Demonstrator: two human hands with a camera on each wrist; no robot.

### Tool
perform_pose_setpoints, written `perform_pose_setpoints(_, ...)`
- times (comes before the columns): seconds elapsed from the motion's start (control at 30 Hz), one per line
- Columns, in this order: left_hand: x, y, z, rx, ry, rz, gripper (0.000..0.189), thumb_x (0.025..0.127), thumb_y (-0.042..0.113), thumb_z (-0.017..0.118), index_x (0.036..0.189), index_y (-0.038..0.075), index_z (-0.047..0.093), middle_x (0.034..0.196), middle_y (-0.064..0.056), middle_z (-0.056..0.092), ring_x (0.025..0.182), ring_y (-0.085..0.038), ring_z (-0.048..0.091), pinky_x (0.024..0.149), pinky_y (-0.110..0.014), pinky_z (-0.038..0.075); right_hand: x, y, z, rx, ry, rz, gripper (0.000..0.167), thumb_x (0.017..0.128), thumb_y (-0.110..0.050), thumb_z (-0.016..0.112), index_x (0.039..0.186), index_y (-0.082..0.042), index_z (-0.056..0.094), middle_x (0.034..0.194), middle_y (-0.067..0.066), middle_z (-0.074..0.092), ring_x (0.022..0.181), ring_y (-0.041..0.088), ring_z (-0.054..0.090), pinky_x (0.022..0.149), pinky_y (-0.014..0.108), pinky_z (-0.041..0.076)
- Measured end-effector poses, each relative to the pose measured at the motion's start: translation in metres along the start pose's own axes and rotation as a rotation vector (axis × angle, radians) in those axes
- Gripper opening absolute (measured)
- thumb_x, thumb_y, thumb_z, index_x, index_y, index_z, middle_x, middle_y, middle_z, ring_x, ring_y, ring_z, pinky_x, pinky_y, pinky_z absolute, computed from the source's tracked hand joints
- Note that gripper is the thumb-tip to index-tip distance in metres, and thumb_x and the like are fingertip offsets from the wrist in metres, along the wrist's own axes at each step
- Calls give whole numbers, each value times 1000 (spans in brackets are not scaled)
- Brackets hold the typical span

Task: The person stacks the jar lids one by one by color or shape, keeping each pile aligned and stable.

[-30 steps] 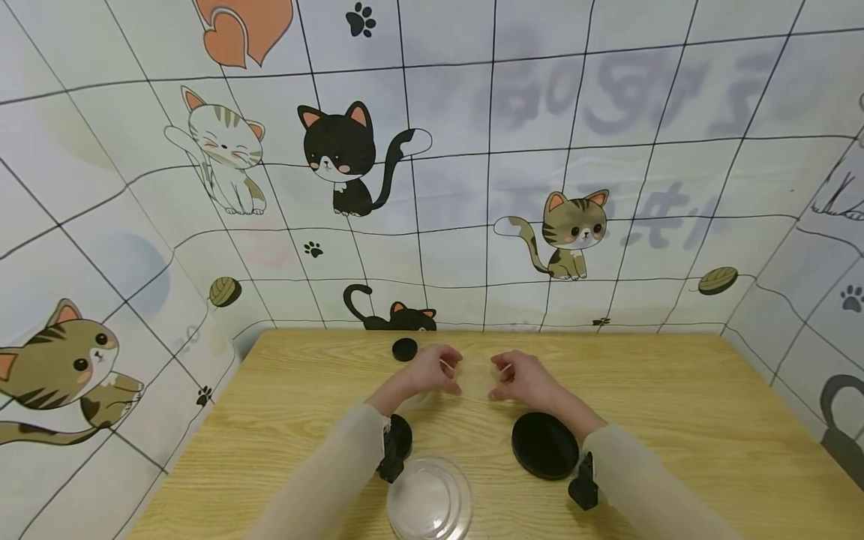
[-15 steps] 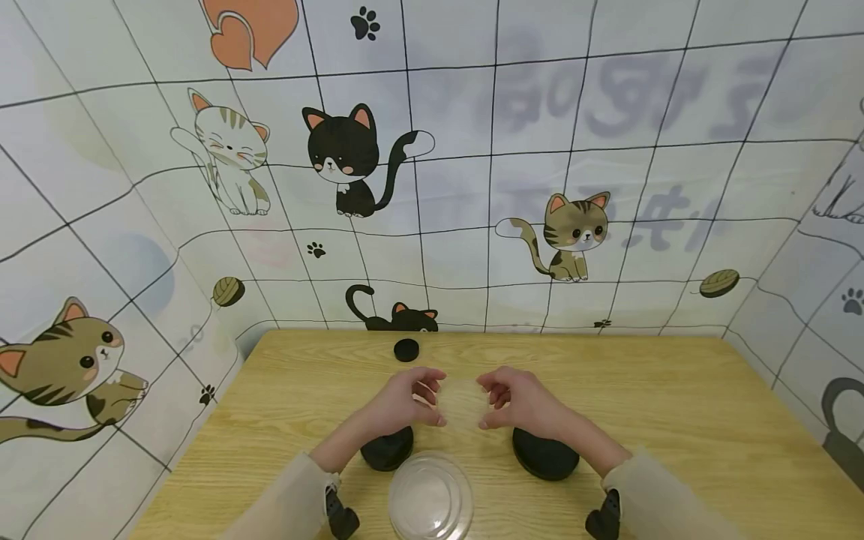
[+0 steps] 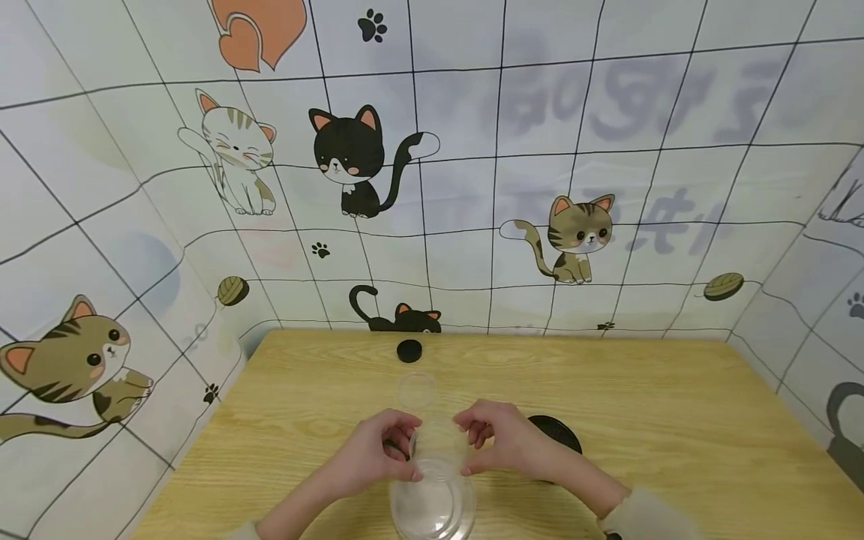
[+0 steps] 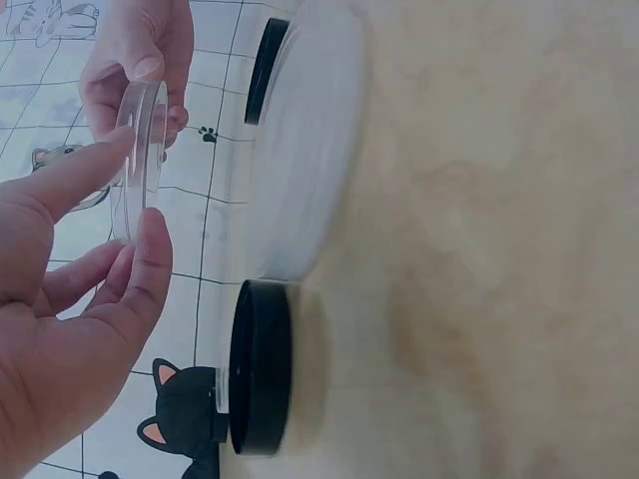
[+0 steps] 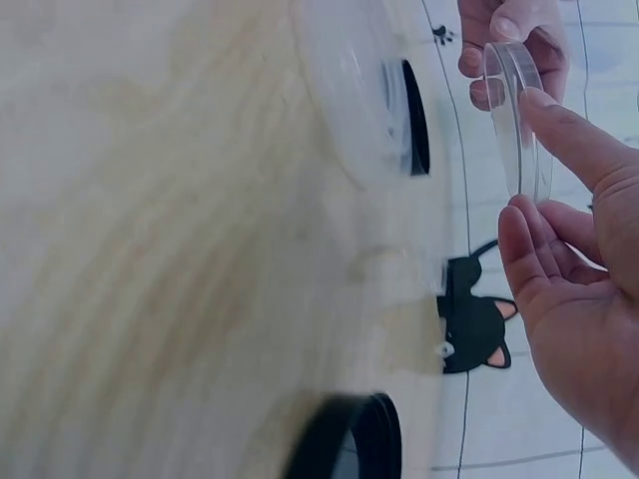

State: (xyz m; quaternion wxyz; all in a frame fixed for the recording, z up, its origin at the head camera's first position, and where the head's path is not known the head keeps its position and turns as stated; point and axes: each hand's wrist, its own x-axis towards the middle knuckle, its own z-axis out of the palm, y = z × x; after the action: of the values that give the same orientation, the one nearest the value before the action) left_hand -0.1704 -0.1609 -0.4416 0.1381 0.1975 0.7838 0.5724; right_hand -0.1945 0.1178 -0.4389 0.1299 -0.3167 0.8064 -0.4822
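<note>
Both hands hold a clear, shallow round dish (image 3: 440, 444) between them, by opposite sides of its rim. My left hand (image 3: 378, 454) pinches one side between thumb and fingers; my right hand (image 3: 506, 442) does the same across from it. The left wrist view shows the held dish (image 4: 145, 150) raised off the table, and so does the right wrist view, where its double rim (image 5: 519, 130) catches light. Close below in the head view lies a larger clear round dish (image 3: 432, 514), partly overlapped by the held one. A black round lid (image 4: 262, 369) sits near my left hand, mostly hidden by it in the head view.
Beyond the hands, a small clear disc (image 3: 417, 390) lies on the wooden table (image 3: 641, 420), and a small black round lid (image 3: 409, 350) near the back edge. Right of centre is a larger black disc (image 3: 556, 433), partly behind my right hand. A patterned cloth (image 3: 459, 187) hangs behind.
Both hands have come back toward my body, from the table's middle to just over the large clear dish. The small clear disc behind them is now uncovered.
</note>
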Motion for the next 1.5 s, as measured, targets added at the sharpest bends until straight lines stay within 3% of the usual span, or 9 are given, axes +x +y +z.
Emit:
perform_pose_setpoints(0.23, -25, -9, 2, -2, 7, 0, 62, 73, -3, 90, 127, -6, 60, 109, -14, 60, 89, -20, 62, 74, -27, 57, -4, 1, 21, 58, -55, -1, 54, 79, -10, 90, 125, 7, 65, 102, 8, 63, 85, 8, 62, 82, 26, 55)
perform_pose_setpoints(0.53, -41, -21, 9, -19, 16, -51, 61, 70, -9, 89, 124, -6, 61, 106, -9, 59, 88, -20, 61, 72, -27, 58, -9, 2, 39, 81, -64, -31, 49, 78, -6, 89, 121, 5, 68, 98, -2, 62, 84, 5, 62, 77, 25, 56)
perform_pose_setpoints(1.0, -46, -27, 15, -4, 3, -137, 63, 70, -7, 90, 126, -2, 61, 109, -9, 56, 87, -23, 59, 70, -26, 55, -11, 4, 45, 86, -87, 20, 44, 77, -4, 89, 116, 0, 70, 95, -4, 62, 83, 5, 60, 76, 24, 55)
perform_pose_setpoints(1.5, -46, -32, 14, 51, -2, -103, 64, 70, -6, 91, 125, -1, 61, 101, -5, 53, 84, -16, 56, 69, -24, 54, -8, 7, 47, 33, -88, -10, 44, 76, -4, 90, 115, 0, 70, 92, -6, 62, 82, 2, 59, 74, 23, 55)
